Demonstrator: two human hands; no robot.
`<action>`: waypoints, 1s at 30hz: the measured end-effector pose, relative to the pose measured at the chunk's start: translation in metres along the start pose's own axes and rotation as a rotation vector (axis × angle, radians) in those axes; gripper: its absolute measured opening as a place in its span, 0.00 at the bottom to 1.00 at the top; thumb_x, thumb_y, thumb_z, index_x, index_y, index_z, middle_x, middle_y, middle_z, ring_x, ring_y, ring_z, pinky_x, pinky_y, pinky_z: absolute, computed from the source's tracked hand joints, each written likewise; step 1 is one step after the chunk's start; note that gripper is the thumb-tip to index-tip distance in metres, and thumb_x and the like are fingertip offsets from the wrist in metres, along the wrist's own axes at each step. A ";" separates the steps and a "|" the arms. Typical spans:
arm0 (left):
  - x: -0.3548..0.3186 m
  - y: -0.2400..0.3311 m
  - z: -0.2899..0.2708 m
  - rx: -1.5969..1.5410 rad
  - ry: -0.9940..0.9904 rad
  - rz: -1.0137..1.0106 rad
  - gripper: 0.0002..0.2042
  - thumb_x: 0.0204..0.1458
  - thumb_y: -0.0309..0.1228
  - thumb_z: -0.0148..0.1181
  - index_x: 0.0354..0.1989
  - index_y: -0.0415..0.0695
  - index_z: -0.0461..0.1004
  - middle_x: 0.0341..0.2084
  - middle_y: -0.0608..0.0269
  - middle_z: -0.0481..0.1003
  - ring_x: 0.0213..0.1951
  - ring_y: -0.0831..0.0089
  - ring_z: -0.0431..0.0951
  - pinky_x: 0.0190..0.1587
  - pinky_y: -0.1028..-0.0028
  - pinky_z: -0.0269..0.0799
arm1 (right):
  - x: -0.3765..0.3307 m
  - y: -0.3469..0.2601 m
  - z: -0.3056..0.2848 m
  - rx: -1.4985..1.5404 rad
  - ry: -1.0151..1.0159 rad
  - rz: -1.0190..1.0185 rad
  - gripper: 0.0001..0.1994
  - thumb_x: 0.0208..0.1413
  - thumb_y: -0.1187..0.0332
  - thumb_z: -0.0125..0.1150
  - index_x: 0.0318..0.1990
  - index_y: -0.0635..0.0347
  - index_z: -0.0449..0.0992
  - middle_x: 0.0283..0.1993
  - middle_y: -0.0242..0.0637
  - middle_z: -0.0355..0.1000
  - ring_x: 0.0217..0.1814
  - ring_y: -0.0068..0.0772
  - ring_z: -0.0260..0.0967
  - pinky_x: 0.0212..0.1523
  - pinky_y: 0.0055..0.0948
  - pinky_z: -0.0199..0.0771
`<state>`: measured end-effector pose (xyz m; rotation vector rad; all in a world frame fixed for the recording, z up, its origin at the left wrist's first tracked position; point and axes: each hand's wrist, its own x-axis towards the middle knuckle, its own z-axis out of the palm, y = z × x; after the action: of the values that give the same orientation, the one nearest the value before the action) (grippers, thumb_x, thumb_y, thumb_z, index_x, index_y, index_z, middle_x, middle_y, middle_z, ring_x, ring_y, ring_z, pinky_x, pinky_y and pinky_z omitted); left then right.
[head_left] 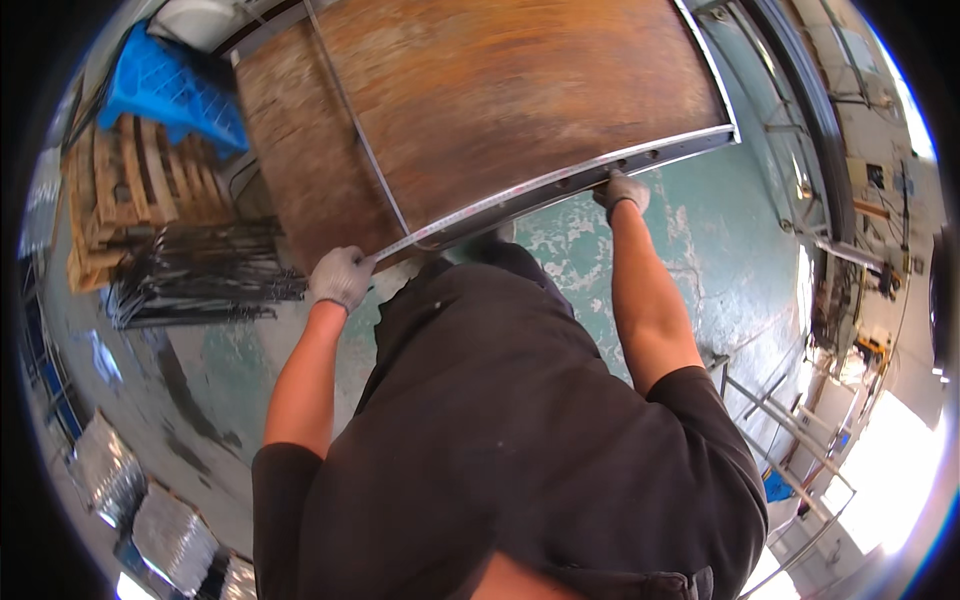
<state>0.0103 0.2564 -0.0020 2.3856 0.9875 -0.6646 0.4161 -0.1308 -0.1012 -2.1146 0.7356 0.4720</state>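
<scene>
Gloved hands, left (341,277) and right (623,190), clamp the near metal edge of a rusty framed panel (520,90) filling the upper frame, above a worn green floor (720,270), with wooden pallets (135,190) and a blue pallet (170,85) at upper left.

Daylight enters strongly from the lower right, blown out to white glare there. The brown panel (520,90) shows motion blur across its surface. Fisheye bending curves straight edges; a black vignette rings the frame. Shadows soft.

Worn green floor (730,260), wooden pallets (140,190), blue pallet (170,85), perhaps foil-wrapped bundles (140,500).
</scene>
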 end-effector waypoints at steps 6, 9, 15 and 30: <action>-0.005 0.014 -0.008 -0.009 -0.039 -0.062 0.22 0.67 0.53 0.63 0.41 0.44 0.89 0.45 0.44 0.85 0.52 0.44 0.84 0.56 0.49 0.79 | -0.020 -0.013 -0.007 0.320 -0.009 0.069 0.19 0.70 0.61 0.73 0.45 0.76 0.83 0.40 0.56 0.87 0.34 0.50 0.89 0.28 0.44 0.94; -0.004 0.012 -0.001 0.010 0.015 -0.054 0.22 0.68 0.53 0.63 0.41 0.45 0.88 0.45 0.46 0.84 0.53 0.45 0.83 0.56 0.49 0.79 | -0.024 -0.016 -0.008 0.356 -0.010 0.099 0.16 0.70 0.64 0.73 0.47 0.75 0.83 0.40 0.55 0.86 0.33 0.49 0.88 0.28 0.45 0.93; -0.006 0.007 0.008 0.008 0.062 -0.040 0.21 0.68 0.52 0.63 0.41 0.46 0.88 0.44 0.48 0.84 0.52 0.46 0.83 0.55 0.49 0.79 | -0.030 -0.020 -0.010 0.332 -0.007 0.078 0.16 0.70 0.69 0.67 0.49 0.82 0.83 0.45 0.58 0.87 0.39 0.52 0.90 0.37 0.46 0.96; 0.003 0.020 -0.026 -0.084 -0.175 -0.172 0.19 0.65 0.50 0.66 0.45 0.46 0.89 0.43 0.48 0.87 0.50 0.48 0.86 0.55 0.52 0.80 | -0.020 -0.014 -0.009 0.326 -0.031 0.085 0.18 0.73 0.70 0.64 0.57 0.83 0.79 0.50 0.60 0.86 0.43 0.55 0.90 0.40 0.49 0.97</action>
<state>0.0338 0.2610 0.0210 2.1452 1.1293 -0.8611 0.4107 -0.1243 -0.0765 -1.7750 0.8268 0.3994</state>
